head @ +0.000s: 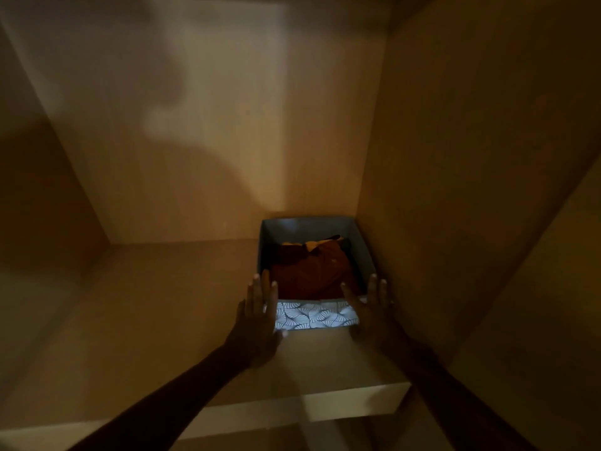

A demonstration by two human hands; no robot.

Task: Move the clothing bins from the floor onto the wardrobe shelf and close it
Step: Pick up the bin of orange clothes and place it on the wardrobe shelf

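Observation:
A clothing bin (317, 315) with a white leaf-patterned front and grey inner walls sits on the wardrobe shelf (146, 320), pushed against the right side wall. Folded rust-orange clothes (312, 271) lie inside it. My left hand (260, 317) lies flat with fingers stretched out against the bin's front left corner. My right hand (374, 310) lies flat the same way at the front right corner. Neither hand grips the bin; both palms rest at its front edge.
The wooden wardrobe back wall (211, 141) and right side wall (455, 174) enclose the shelf. The shelf's left part stretches wide beside the bin. The shelf's pale front edge (309, 406) runs below my forearms. The light is dim.

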